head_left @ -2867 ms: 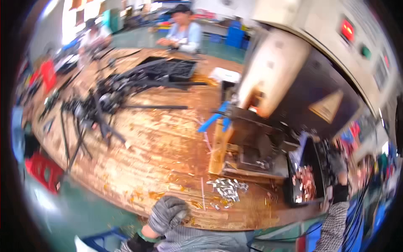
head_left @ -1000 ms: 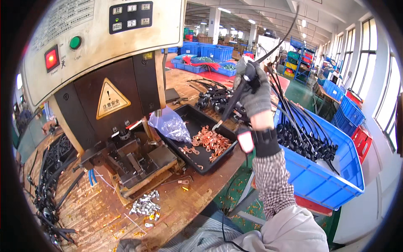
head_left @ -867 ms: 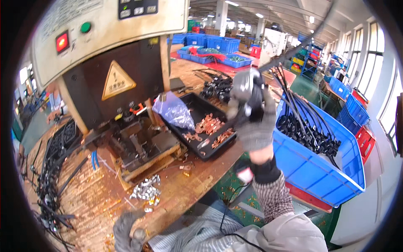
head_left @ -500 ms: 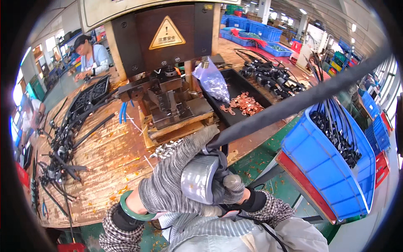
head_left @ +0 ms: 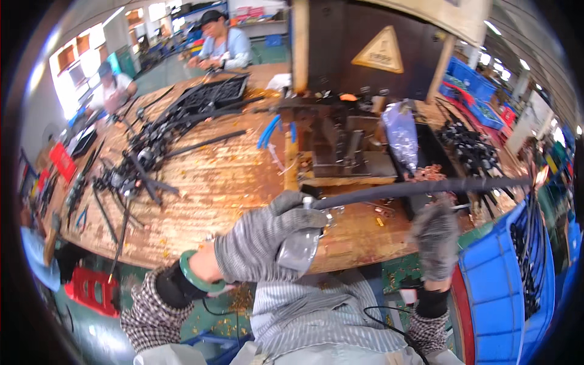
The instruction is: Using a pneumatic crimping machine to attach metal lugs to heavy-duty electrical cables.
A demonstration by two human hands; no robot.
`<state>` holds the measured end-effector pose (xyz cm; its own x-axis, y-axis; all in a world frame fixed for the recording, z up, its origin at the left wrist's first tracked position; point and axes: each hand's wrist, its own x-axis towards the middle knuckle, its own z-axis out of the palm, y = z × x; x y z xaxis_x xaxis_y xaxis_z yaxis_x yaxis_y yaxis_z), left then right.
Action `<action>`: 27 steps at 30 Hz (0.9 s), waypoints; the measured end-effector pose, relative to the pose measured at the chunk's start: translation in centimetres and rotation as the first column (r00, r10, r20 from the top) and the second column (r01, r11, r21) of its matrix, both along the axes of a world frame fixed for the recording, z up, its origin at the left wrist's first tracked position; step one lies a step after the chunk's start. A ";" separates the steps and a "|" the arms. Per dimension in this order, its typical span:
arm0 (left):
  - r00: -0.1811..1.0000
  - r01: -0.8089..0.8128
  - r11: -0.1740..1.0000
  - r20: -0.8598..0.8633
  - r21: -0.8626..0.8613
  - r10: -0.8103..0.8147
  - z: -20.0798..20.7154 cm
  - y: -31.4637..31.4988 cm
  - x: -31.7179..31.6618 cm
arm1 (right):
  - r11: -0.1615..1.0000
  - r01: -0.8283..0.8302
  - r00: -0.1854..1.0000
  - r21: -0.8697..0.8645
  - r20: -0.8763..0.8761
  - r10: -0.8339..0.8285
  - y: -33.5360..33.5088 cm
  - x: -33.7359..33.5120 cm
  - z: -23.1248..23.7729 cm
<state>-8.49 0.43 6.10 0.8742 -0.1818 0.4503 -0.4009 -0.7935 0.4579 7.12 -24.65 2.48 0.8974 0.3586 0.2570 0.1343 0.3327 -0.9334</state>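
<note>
My left hand (head_left: pixel 267 237), in a grey knit glove, is closed around one end of a black sleeved cable (head_left: pixel 395 191). A shiny, silvery curved piece (head_left: pixel 298 249) sits under the same fingers; its kind is unclear. The cable stretches right, nearly level, over the table's front edge. My right hand (head_left: pixel 437 237), also gloved, is just below the cable, smeared by motion, so its fingers cannot be read. Behind the cable stands a press machine (head_left: pixel 347 146) with a dark metal die and a yellow warning triangle. Beside it a black tray (head_left: pixel 435 149) holds copper terminals (head_left: pixel 429 173) and a plastic bag (head_left: pixel 401 137).
Black cable assemblies (head_left: pixel 146 155) lie heaped on the left of the wooden table (head_left: pixel 213 201), and more (head_left: pixel 471 143) at right. A blue crate (head_left: pixel 496 274) with cables stands at my right. A red stool (head_left: pixel 91 292) is lower left. Co-workers sit across the table.
The view has swung left. My right hand has come away from the silvery piece and moved right, under the cable. The cable has dropped from a steep slant to nearly level.
</note>
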 end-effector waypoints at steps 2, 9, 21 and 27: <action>0.987 -0.031 0.999 -0.160 0.022 0.034 1.0 0.5 -1.4 | 0.950 -0.045 0.967 0.310 -0.226 0.120 -2.2 2.1 -0.8; 0.972 -0.179 0.975 -0.127 0.134 0.196 -1.3 1.0 -0.3 | 0.952 0.003 0.992 0.305 -0.123 0.037 -2.5 3.5 -5.5; 0.927 -0.285 0.946 -0.207 0.152 0.313 -3.4 2.3 0.3 | 0.995 0.043 0.978 0.087 -0.205 -0.024 0.3 1.9 -8.3; 0.910 -0.264 0.964 -0.326 0.024 0.257 -1.6 0.9 -0.9 | 0.994 0.018 0.988 0.106 -0.155 -0.001 -1.7 2.3 -9.3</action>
<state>-9.36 1.38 4.51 0.9876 0.0780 0.1364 -0.0088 -0.8389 0.5441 9.40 -26.34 -6.84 0.9326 0.3276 0.1514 -0.0048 0.4309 -0.9024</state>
